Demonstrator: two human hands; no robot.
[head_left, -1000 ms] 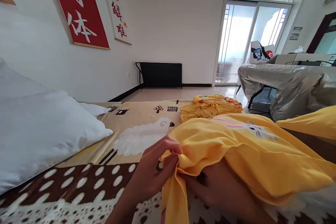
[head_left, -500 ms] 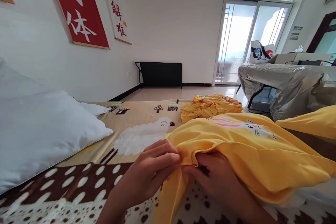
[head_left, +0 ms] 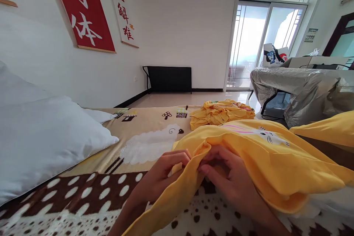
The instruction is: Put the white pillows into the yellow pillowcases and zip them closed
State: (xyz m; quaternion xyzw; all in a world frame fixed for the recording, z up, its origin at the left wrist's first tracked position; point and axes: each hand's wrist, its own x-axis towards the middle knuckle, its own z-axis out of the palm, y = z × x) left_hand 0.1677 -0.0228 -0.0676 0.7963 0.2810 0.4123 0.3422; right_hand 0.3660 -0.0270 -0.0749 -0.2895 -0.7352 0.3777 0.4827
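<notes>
I have the yellow cover (head_left: 265,158) lying across the near right part of the bed, its rabbit print (head_left: 269,135) facing up. Its left end is gathered where I work, and a loose strip (head_left: 163,206) of the same cloth slants down toward my left, probably slack because nothing holds its lower end.

My left hand (head_left: 163,173) is closed on the cloth at the top of that strip, some fingertips hidden behind it. My right hand (head_left: 231,179) pinches the edge just beside, thumb against fingers. The hands sit near each other with fabric between them, which I take as a way of controlling one short length of edge. The raised fold above looks pushed up by that close grip.

White material (head_left: 329,206) shows under the cover's lower right side; I can't tell whether it is inside or beneath.

Underneath spreads the patterned blanket (head_left: 91,191), its broad surface supporting the cloth. Beyond the cover, a crumpled yellow heap (head_left: 222,112) rests farther back, perhaps to stay out of my way. White pillows (head_left: 55,136) lean at left, well apart from my hands.
</notes>
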